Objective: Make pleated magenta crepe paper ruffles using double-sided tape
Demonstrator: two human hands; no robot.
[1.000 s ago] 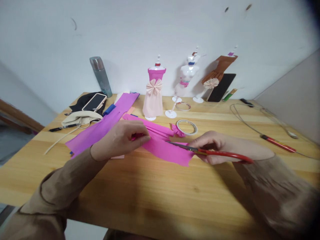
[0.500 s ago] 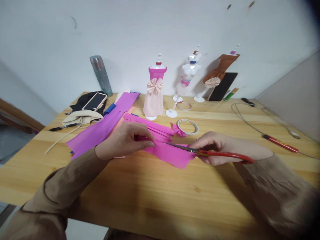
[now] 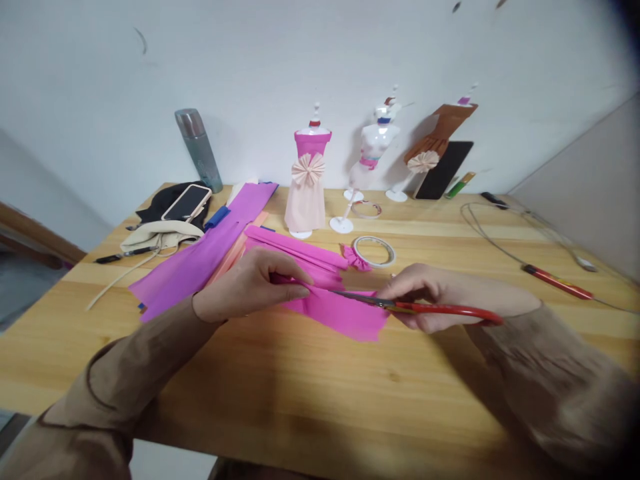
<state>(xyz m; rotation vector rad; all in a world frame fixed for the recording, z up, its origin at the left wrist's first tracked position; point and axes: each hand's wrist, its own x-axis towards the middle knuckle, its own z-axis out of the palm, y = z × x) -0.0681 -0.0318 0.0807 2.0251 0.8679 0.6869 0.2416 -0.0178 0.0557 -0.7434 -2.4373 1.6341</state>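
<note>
Now, pink strip (image 3: pixel 345 317): stretched between the two hands above the wooden table (image 3: pixel 300 393), its long axis running from the left fingertips out to the right and slightly back toward the wearer; whether its lower edge touches the wood, I cannot tell

Left hand (image 3: pixel 253 283): pinching the strip's left part between thumb and fingertips, near the upper edge

Right hand (image 3: pixel 430 293): grasping the scissors (image 3: pixel 450 309) by the red handles, fingers beside the strip's right end

Blades: pointing left at the pinch, nearly in line with the strip's long axis and lying along its upper edge, the tip near the left fingertips; how far they are parted is too small to tell

Nearer hand: the left, touching the strip directly, while the right meets it through the steel

Folded pink piece (image 3: pixel 295 245): just beyond the left hand, roughly parallel to the strip

Purple sheet (image 3: pixel 193 263): to the left of the left hand

Tape roll (image 3: pixel 393 254): beyond the blades
</note>
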